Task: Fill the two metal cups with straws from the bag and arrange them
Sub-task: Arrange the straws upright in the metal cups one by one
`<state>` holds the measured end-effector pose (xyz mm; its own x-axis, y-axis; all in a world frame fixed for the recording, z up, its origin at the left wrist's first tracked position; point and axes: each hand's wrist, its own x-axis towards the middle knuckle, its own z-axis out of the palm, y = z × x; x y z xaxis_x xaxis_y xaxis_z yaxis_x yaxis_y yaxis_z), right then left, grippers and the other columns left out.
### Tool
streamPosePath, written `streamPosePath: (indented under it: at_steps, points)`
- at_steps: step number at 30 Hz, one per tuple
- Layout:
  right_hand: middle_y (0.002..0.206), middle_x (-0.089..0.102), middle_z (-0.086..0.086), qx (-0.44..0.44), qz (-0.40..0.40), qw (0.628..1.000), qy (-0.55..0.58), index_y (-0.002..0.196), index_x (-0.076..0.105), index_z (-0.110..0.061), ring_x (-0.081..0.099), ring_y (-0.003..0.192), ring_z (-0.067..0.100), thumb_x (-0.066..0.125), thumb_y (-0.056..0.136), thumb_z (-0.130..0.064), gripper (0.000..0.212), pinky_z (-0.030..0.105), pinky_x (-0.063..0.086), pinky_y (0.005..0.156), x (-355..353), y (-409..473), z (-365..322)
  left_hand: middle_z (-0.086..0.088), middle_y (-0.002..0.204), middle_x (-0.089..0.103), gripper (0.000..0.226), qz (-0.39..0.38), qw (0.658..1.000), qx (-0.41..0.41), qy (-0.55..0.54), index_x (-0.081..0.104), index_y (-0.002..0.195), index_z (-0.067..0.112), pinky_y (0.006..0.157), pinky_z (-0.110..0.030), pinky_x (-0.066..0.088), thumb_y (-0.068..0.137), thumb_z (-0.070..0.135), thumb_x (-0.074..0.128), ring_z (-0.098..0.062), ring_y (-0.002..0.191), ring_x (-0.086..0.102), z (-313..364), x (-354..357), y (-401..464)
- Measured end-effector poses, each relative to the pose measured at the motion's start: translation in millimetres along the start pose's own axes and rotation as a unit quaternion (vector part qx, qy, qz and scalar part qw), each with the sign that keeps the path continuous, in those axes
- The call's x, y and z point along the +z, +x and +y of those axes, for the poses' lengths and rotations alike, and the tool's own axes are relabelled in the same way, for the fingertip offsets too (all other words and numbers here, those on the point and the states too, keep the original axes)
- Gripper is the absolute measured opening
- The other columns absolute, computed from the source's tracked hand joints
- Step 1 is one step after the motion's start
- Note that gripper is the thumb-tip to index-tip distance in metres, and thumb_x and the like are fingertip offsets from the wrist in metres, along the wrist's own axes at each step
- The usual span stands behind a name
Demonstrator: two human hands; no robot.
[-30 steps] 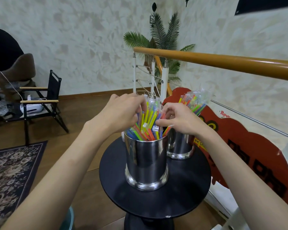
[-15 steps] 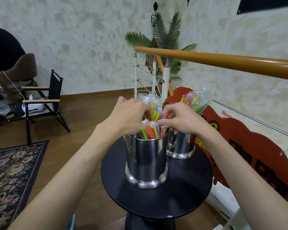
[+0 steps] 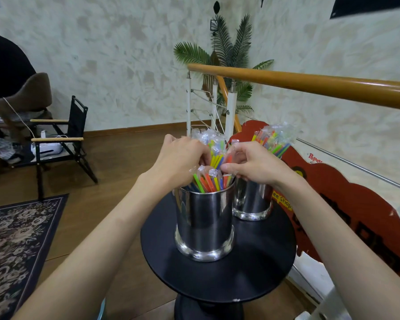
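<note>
Two metal cups are seen: near cup at table centre, far cup by its back-right edge | straws are pinched by left hand and right hand, fingers curled on them, likely for evening out.

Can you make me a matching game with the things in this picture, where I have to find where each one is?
Things:
1. near metal cup
2. far metal cup
3. rug
4. folding chair

Places:
A. flat on the wooden floor, at the left edge
B. front of the round black table, both hands in its straws
C. by the wall, far left, holding a white thing
D. back of the table, behind the right hand

Pairs: 1-B, 2-D, 3-A, 4-C
</note>
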<state>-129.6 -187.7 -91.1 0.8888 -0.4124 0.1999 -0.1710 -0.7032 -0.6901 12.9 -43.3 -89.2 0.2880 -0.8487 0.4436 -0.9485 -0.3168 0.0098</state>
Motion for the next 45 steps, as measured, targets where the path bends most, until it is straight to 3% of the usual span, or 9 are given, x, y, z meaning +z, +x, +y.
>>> streamPosePath:
  at_steps: [3,8,15,19,29,32,38,42,45]
  points:
    - [0.061,0.069,-0.009,0.000,0.024,1.000,0.008,0.091,0.061,-0.019,0.061,0.053,-0.004,0.077,0.090,-0.017,0.016,0.019,0.043,0.056,1,-2,-1,0.020,0.075,0.054,0.023,-0.008,1.000,-0.005,0.001,0.057,0.082,0.038,0.080,-0.035,0.024,0.090,0.023,0.073,-0.010,0.087,0.052,-1,1,0]
    - [0.085,0.074,-0.004,0.005,0.038,0.999,-0.027,0.090,0.065,-0.022,0.070,0.081,0.008,0.077,0.090,-0.021,0.012,0.029,0.053,0.077,2,-2,-1,0.020,0.077,0.054,0.015,-0.029,0.999,-0.006,-0.021,0.062,0.087,0.036,0.083,-0.036,0.027,0.092,0.024,0.071,-0.009,0.089,0.054,-1,-2,1]
    - [0.084,0.063,-0.006,0.025,0.123,0.985,-0.116,0.092,0.058,-0.021,0.056,0.077,0.005,0.084,0.082,-0.035,0.031,0.024,0.038,0.061,6,-6,-9,0.019,0.076,0.056,0.008,-0.020,0.997,-0.010,-0.073,0.068,0.091,0.031,0.083,-0.034,0.024,0.093,0.038,0.068,-0.008,0.086,0.055,-2,-9,-1]
    - [0.077,0.067,-0.001,0.034,0.161,0.976,-0.144,0.089,0.050,-0.016,0.063,0.073,0.017,0.088,0.074,-0.042,0.048,0.035,0.047,0.062,2,-10,-12,0.020,0.076,0.059,0.013,0.005,0.994,-0.023,-0.106,0.064,0.086,0.032,0.082,-0.035,0.028,0.091,0.043,0.068,-0.008,0.083,0.056,-2,-14,1]
    - [0.079,0.067,-0.005,0.000,0.125,0.985,-0.120,0.089,0.067,-0.019,0.061,0.074,0.008,0.086,0.076,-0.045,0.034,0.024,0.041,0.060,5,-6,-14,0.014,0.091,0.065,0.003,-0.036,0.998,-0.024,-0.041,0.061,0.097,0.029,0.081,-0.036,0.025,0.095,0.028,0.063,-0.015,0.096,0.060,8,-9,-1]
    - [0.076,0.068,0.000,-0.005,0.125,0.987,-0.103,0.084,0.068,-0.014,0.060,0.069,0.011,0.084,0.081,-0.036,0.027,0.024,0.038,0.057,10,-2,-10,0.012,0.096,0.067,0.018,-0.044,0.997,-0.035,-0.044,0.061,0.101,0.028,0.081,-0.036,0.025,0.091,0.013,0.058,-0.016,0.097,0.058,13,-12,-1]
    - [0.081,0.065,-0.003,-0.004,0.088,0.994,-0.066,0.092,0.069,-0.019,0.057,0.070,0.007,0.084,0.082,-0.027,0.019,0.024,0.043,0.064,8,0,-3,0.014,0.086,0.064,0.034,-0.035,0.997,-0.047,-0.051,0.059,0.093,0.032,0.080,-0.036,0.024,0.086,-0.001,0.058,-0.012,0.090,0.056,13,-7,1]
    - [0.086,0.066,0.000,-0.008,0.068,0.997,-0.043,0.088,0.067,-0.025,0.060,0.077,0.011,0.083,0.083,-0.024,0.016,0.022,0.047,0.068,7,0,-3,0.014,0.076,0.059,0.032,-0.024,0.998,-0.052,-0.039,0.053,0.076,0.030,0.076,-0.036,0.022,0.085,0.002,0.062,-0.014,0.086,0.055,10,-1,3]
    - [0.090,0.069,0.003,-0.003,0.052,0.998,-0.021,0.088,0.068,-0.023,0.063,0.081,0.012,0.082,0.085,-0.021,0.014,0.024,0.049,0.071,5,-1,-2,0.010,0.079,0.061,0.022,-0.025,0.998,-0.051,-0.035,0.061,0.083,0.027,0.076,-0.037,0.021,0.087,0.006,0.065,-0.016,0.085,0.055,8,1,3]
